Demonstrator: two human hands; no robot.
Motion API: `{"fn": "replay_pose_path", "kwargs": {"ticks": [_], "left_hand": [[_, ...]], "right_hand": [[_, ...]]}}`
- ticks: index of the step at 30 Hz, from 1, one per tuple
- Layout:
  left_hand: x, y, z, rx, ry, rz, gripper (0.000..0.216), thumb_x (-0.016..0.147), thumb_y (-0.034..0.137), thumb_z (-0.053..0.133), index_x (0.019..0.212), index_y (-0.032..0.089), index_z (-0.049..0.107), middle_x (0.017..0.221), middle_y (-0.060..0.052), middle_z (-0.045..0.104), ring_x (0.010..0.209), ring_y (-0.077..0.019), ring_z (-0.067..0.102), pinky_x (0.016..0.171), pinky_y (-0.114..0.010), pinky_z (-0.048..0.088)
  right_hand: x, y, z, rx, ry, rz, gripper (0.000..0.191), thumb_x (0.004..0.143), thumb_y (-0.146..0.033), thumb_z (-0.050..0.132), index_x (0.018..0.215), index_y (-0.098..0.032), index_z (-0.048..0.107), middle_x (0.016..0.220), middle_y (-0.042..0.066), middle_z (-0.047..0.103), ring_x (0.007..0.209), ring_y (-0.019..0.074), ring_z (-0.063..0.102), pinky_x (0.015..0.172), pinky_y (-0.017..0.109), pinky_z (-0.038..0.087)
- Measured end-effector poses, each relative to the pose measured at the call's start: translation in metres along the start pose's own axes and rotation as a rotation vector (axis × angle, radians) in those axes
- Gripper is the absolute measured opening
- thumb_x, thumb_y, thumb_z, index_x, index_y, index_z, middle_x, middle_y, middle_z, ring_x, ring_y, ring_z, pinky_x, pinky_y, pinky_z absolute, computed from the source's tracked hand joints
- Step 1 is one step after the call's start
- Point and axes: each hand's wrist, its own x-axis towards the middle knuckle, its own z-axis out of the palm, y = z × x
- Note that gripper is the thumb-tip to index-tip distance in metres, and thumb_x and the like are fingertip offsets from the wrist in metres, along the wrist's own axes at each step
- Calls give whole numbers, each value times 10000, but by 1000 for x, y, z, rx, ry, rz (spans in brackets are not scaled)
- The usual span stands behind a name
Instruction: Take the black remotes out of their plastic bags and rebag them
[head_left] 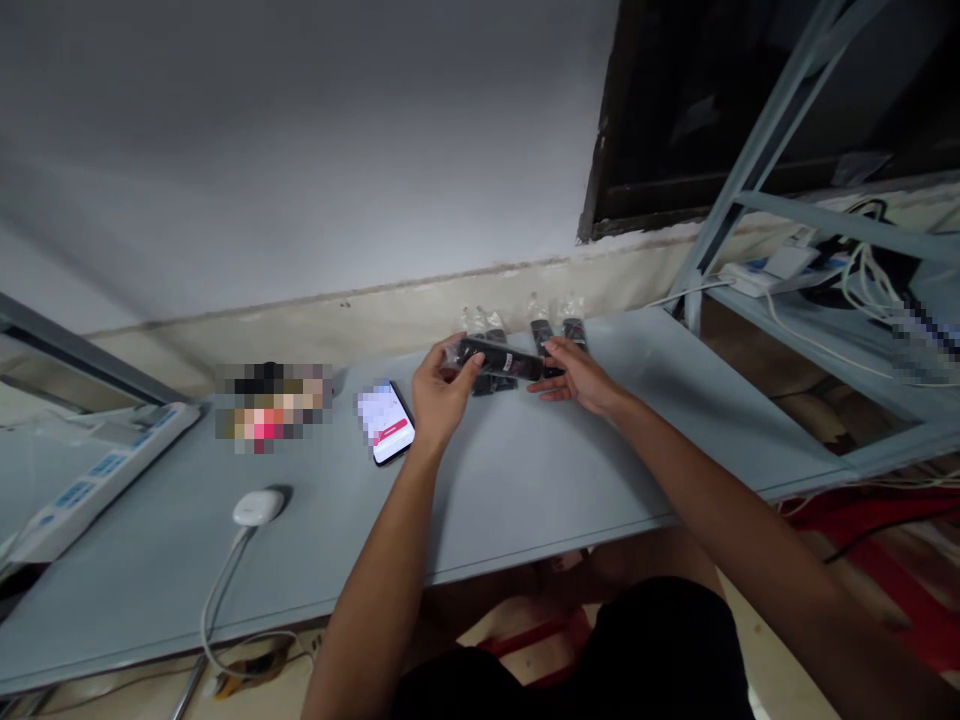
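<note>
A long black item in a clear plastic bag point(495, 358), with a small white label, is held up level above the table; its exact kind I cannot make out. My left hand point(442, 390) grips its left end, thumb on top. At the right end, my right hand point(577, 375) pinches it between thumb and fingers, the lower fingers stretched out. Behind and beneath lie several similar black bagged items, among them one point(541, 333) and another point(574, 332) near the wall. Part of the group is hidden by the held item.
A phone with a lit screen point(390, 425) lies left of my left hand. Farther left are a white charger with a cable point(259, 507), a blurred cluster of things point(274, 408) and a power strip point(112, 480). Metal shelf posts point(757, 150) and cables stand at the right.
</note>
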Motion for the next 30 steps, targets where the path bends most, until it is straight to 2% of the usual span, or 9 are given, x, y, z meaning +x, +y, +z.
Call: {"fn": "replay_pose_path", "kwargs": {"ticks": [6,10,12,15,18,21,23,30], "left_hand": [[2,0,1,-110,86,-5,611,758,521,894,1255,185,776,918,0,753,888,-189,711,803,-308,640],[3,1,2,-202,154,-5,608,738,559,893,1183,155,801,1026,-7,788,966,-184,719,937,-369,649],[4,1,2,-215,175,-8,590,745,565,887,1161,153,812,1040,-19,793,965,-187,726,925,-376,657],[4,2,1,-192,199,-16,576,763,587,864,1154,166,821,1059,-40,798,956,-200,738,833,-356,673],[3,3,0,-156,223,-17,545,789,600,835,1153,194,828,1138,-66,799,1026,-240,742,778,-347,668],[4,5,-2,-129,237,16,464,822,574,817,1091,198,845,1137,-75,804,1105,-257,731,880,-364,639],[5,6,-3,-122,249,28,426,822,551,825,1041,186,849,1088,-75,810,1080,-241,735,935,-358,607],[10,5,-4,-299,214,-3,427,758,492,886,1030,179,782,948,-48,767,769,-126,678,729,-247,547]], "right_hand": [[2,1,3,75,-40,-11,461,942,-606,663,1239,-301,487,1346,109,627,934,228,812,787,335,680],[2,1,1,122,-41,-12,382,963,-536,677,1212,-281,539,1421,114,619,925,220,815,797,316,677],[2,0,1,150,-70,5,364,983,-509,666,1242,-273,563,1399,120,658,929,223,817,773,304,677],[-1,-1,-1,172,-174,79,328,1029,-454,619,1275,-236,609,1179,121,774,871,222,821,718,299,677],[-2,-1,-2,202,-285,107,275,1039,-358,618,1268,-207,646,1008,88,809,792,210,818,642,272,666],[-3,0,-5,229,-374,110,286,1017,-337,663,1268,-198,665,1050,88,810,825,216,820,642,271,673],[-2,1,-7,230,-422,117,323,994,-350,702,1277,-197,671,1101,96,802,876,234,823,679,295,686],[-1,3,-15,177,-571,180,477,867,-278,842,1300,-203,656,1239,107,753,985,275,816,787,366,695]]}}
